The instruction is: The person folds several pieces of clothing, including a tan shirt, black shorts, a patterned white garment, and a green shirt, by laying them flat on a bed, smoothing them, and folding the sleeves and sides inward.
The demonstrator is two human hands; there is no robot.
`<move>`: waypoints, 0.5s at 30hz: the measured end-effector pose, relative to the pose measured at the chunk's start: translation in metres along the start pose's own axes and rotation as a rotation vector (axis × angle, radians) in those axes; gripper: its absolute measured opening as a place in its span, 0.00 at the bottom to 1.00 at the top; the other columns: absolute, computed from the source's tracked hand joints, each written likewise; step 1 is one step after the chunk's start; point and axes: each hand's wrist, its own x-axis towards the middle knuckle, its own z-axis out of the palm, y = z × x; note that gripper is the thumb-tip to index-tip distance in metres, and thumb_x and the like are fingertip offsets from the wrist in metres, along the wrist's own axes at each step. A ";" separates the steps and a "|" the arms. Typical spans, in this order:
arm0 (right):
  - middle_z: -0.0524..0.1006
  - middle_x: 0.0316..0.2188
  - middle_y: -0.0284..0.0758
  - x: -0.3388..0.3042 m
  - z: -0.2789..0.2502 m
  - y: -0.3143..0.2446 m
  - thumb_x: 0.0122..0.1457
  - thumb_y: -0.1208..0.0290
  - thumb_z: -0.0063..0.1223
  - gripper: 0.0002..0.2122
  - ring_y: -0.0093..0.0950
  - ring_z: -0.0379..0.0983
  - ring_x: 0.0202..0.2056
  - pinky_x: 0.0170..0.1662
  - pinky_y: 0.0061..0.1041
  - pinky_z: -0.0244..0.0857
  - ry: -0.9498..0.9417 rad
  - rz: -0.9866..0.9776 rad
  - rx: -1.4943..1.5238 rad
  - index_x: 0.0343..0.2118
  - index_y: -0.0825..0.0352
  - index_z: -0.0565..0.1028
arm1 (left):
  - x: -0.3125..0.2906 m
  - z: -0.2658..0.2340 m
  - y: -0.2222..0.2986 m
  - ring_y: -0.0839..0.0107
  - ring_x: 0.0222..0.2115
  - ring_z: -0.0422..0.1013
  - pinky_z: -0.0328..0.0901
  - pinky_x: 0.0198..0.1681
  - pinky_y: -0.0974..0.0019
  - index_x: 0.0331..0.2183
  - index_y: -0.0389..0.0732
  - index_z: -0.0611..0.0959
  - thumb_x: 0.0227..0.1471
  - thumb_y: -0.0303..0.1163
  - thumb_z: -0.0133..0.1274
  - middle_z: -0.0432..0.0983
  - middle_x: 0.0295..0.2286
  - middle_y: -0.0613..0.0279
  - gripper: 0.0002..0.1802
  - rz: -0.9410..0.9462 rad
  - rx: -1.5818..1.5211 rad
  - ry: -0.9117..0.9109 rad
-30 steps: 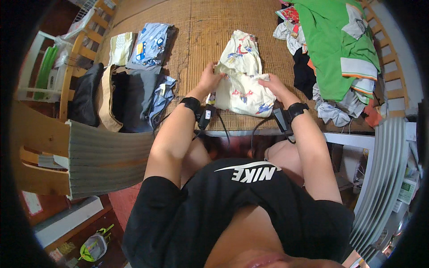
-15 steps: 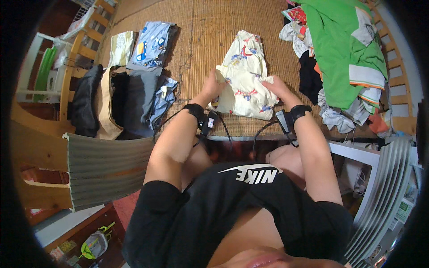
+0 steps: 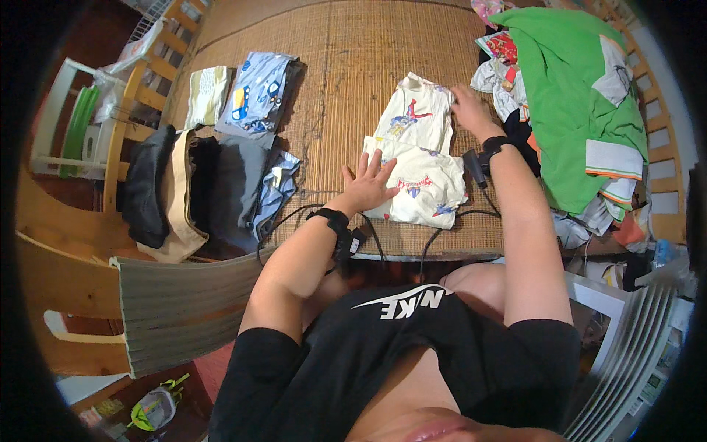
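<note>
A cream garment (image 3: 421,180) with small coloured prints lies on the woven mat in front of me, its near part folded up over itself. The far part (image 3: 416,114) carries a red and blue figure print and narrows toward the back. My left hand (image 3: 370,184) rests flat on the folded part's left side, fingers spread. Beside the far part's right edge is my right hand (image 3: 471,112), its fingers stretched out and apparently touching the edge. Both wrists wear black straps with cables.
Folded clothes lie at left: a light blue printed piece (image 3: 258,92), a pale one (image 3: 207,96), and dark and tan ones (image 3: 180,188). A green garment (image 3: 563,103) tops a loose heap at right. Wooden slatted rails (image 3: 140,88) flank the mat (image 3: 331,88).
The left hand has let go of the fold and spread flat on the cream garment. The right hand has left the fold and moved farther back along the right edge.
</note>
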 end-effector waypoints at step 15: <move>0.69 0.24 0.45 -0.005 0.036 0.049 0.41 0.70 0.49 0.12 0.41 0.66 0.30 0.35 0.30 0.60 0.134 0.144 -0.019 0.30 0.69 0.68 | 0.004 -0.007 0.000 0.55 0.53 0.29 0.30 0.46 0.36 0.51 0.59 0.46 0.42 0.57 0.35 0.30 0.53 0.58 0.35 0.044 -0.016 -0.045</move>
